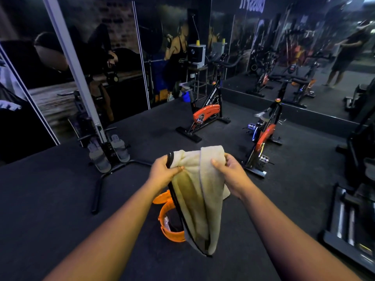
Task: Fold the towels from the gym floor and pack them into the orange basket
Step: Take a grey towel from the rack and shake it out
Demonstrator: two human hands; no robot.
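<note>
A cream towel with a dark edge trim hangs in the air in front of me, doubled over lengthwise. My left hand pinches its upper left corner by the dark trim. My right hand grips the upper right fold. Directly below the towel, the orange basket stands on the dark gym floor, mostly hidden by the hanging cloth. Something dark lies inside the basket, too covered to make out.
A rowing machine with a black floor bar stands to the left. Two orange-and-black spin bikes stand ahead. Dark equipment lines the right edge. A mirror wall at the back right reflects a standing person.
</note>
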